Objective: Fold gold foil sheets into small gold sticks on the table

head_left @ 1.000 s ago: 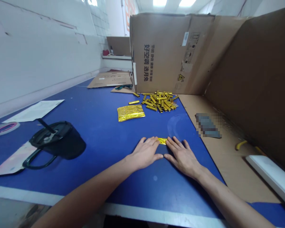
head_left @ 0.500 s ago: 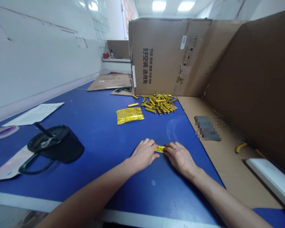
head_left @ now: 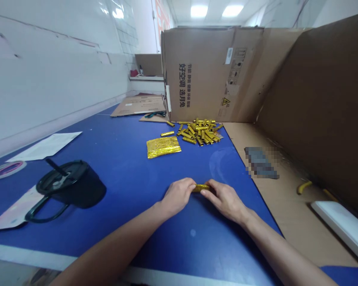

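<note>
Between my two hands is a small gold foil roll (head_left: 200, 188), held level just over the blue table (head_left: 131, 174). My left hand (head_left: 179, 194) pinches its left end between thumb and fingers. At the other end, my right hand (head_left: 226, 200) grips it with the thumb on the near side and the fingers behind. Farther back lies a flat stack of gold foil sheets (head_left: 164, 147). Behind that and to the right is a heap of gold foil rolls (head_left: 201, 131), with a single roll (head_left: 167, 134) lying apart to its left.
A black lidded mug (head_left: 74, 184) with a straw stands at left, near a roll of tape (head_left: 8, 170) and a white paper sheet (head_left: 44, 146). A large cardboard box (head_left: 209, 75) closes off the back. On the right, cardboard bears a pixelated dark object (head_left: 261, 163) and a white slab (head_left: 341, 226).
My fingers have gone from pressing flat on the foil at the table to pinching the roll at both ends. The roll now appears slightly raised, and the view has tilted a little.
</note>
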Demonstrator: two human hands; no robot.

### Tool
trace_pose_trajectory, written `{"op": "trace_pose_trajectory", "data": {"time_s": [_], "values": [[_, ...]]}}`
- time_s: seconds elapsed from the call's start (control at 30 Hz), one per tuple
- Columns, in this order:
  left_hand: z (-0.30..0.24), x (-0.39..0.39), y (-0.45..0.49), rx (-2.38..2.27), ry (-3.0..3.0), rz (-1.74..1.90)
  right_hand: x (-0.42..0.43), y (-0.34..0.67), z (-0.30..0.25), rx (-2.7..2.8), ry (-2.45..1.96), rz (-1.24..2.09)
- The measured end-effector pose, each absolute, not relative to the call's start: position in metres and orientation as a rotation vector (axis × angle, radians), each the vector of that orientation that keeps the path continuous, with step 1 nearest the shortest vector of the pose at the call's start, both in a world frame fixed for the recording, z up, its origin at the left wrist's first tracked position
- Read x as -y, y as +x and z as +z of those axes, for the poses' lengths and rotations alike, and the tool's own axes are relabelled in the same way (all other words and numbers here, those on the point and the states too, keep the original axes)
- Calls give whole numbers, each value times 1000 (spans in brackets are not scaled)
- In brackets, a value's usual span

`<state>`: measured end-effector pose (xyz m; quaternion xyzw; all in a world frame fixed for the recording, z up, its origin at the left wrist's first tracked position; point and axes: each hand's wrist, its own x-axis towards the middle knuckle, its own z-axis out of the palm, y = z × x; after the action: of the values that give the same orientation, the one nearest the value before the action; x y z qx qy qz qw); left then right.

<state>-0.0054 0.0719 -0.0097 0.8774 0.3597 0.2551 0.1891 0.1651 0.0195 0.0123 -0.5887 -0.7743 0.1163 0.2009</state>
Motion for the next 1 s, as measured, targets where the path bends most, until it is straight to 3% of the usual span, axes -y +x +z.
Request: {"op": "trace_pose_trajectory", "data": {"time_s": [0.3, 0.6, 0.83, 1.0], "values": [[-3, -67, -4, -969, 2200, 707, -15, 169, -4, 2006, -1564, 493], [-8, -58, -4, -919, 2451, 647, -6, 160, 5, 1885, -1449, 909], [-7, -54, 0, -971, 2208, 745, -5, 152, 1, 1852, -1453, 818], [-2, -58, -1, -981, 2141, 823, -6, 154, 1, 1753, -1455, 1014]]}}
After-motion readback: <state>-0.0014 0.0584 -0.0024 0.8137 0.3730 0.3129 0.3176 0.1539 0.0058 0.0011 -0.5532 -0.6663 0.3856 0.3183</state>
